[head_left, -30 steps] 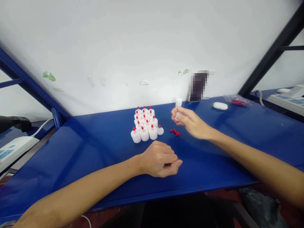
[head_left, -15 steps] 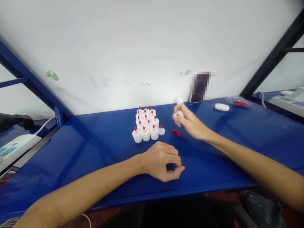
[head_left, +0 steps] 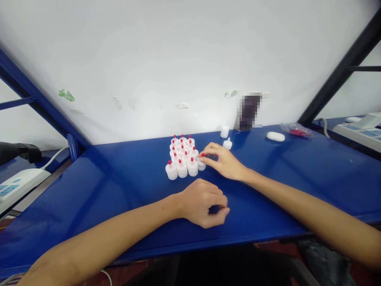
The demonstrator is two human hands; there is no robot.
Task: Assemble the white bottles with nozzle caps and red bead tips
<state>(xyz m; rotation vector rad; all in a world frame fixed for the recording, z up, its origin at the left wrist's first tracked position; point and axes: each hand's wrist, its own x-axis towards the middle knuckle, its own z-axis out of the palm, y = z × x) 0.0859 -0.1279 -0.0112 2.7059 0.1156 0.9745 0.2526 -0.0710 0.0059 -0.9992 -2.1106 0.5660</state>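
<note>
My right hand (head_left: 222, 160) pinches a white squeeze-bottle-like top with a red tip (head_left: 203, 155). It sits on a white round piece (head_left: 201, 167) at the right end of the front row. Beside it stand several white pieces with red tips (head_left: 182, 169) in close rows; whether they are bottles or stacked lids I cannot tell. Nearer to me, my left hand (head_left: 204, 203) rests on the blue table (head_left: 119, 186), its fingers curled towards the thumb. Whatever is inside those fingers, if anything, is hidden.
A white piece with a bare nozzle (head_left: 228, 144) and a plain white piece (head_left: 224, 131) stand at the back. A pixelated dark upright object (head_left: 250, 111) leans against the wall. Farther right are a white oval case (head_left: 275, 136) and a clear bag with red bits (head_left: 297, 131).
My right hand has moved left with the red-tipped piece, onto the round white piece by the rows. The loose red bits are now hidden behind it. My left hand has stayed.
</note>
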